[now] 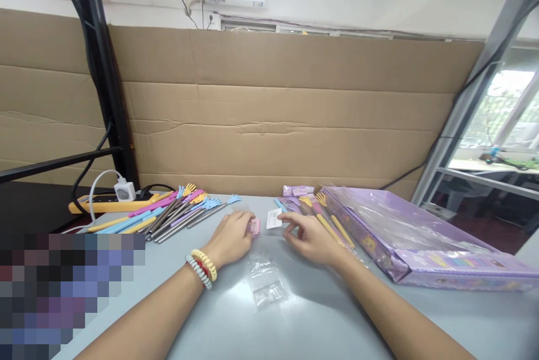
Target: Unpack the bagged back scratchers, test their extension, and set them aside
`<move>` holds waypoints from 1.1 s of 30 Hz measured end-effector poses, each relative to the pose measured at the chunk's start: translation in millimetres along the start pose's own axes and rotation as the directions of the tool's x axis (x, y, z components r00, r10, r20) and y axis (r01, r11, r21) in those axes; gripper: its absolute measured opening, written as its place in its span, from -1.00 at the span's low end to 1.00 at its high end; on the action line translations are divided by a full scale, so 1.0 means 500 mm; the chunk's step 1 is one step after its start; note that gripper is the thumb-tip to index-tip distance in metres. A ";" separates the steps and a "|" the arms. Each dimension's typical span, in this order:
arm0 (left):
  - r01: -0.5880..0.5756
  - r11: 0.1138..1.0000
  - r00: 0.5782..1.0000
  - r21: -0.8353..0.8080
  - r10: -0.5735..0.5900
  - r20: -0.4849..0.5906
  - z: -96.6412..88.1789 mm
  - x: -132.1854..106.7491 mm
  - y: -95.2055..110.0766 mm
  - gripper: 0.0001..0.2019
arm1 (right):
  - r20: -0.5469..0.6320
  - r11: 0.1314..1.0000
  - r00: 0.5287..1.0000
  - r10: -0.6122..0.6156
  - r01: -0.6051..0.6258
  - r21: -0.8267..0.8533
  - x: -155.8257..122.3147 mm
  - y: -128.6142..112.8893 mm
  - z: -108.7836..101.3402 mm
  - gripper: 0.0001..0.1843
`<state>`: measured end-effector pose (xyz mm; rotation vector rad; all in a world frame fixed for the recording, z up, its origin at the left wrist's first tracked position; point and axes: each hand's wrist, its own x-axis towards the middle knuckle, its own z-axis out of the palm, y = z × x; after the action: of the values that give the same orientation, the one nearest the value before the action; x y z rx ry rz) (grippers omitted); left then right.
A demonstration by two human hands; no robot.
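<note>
My left hand (231,236) rests on the grey table (320,326), its fingers curled round a small pink item (255,227). My right hand (309,237) lies a little to the right, fingers loosely bent and apart, its fingertips close to a small white card (274,218). Just beyond my right hand lie packaged back scratchers (324,217) with yellow hand-shaped heads. A pile of loose telescopic back scratchers (177,211) in pink, blue and yellow lies to the left. Two small clear plastic bags (265,281) lie between my forearms.
A large purple display box (421,247) lies flat at the right. A yellow power strip (105,203) with a white plug stands at the back left. Brown cardboard (273,113) walls off the table's far edge. A black metal post (101,68) rises at the left.
</note>
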<state>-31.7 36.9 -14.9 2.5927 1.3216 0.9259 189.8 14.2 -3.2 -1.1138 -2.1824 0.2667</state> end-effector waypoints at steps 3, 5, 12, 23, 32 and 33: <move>-0.023 0.999 1.000 -0.032 0.023 -0.005 0.000 0.000 -0.003 -0.60 | 0.049 0.998 0.998 -0.042 0.039 0.051 -0.002 -0.006 -0.001 -0.57; -0.095 0.994 0.995 -0.050 0.094 -0.013 0.002 -0.002 -0.001 -0.51 | 0.097 0.994 0.994 -0.048 0.038 0.105 -0.004 -0.016 0.000 -0.55; -0.148 0.989 0.983 0.001 0.147 -0.106 0.005 0.001 0.004 -0.74 | 0.186 0.957 0.982 -0.018 -0.037 0.289 -0.008 -0.036 0.010 -0.35; 0.252 0.964 0.963 0.086 -0.240 -0.125 0.001 0.012 -0.026 -0.63 | 0.429 0.995 0.899 -0.083 0.052 0.083 -0.008 -0.044 0.019 -0.31; 0.235 0.972 0.944 -0.005 -0.229 -0.238 -0.001 0.014 -0.019 -0.62 | 0.332 1.000 0.943 -0.017 0.019 -0.001 -0.011 -0.041 0.030 -0.81; 0.220 0.975 0.934 -0.027 -0.219 -0.283 -0.003 0.014 -0.019 -0.62 | 0.286 0.999 0.958 -0.022 0.031 -0.026 -0.009 -0.040 0.028 -0.83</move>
<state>-36.0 47.9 -13.2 2.3136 1.6426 1.2896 169.5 -0.1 -6.9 -1.1183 -2.4600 0.4061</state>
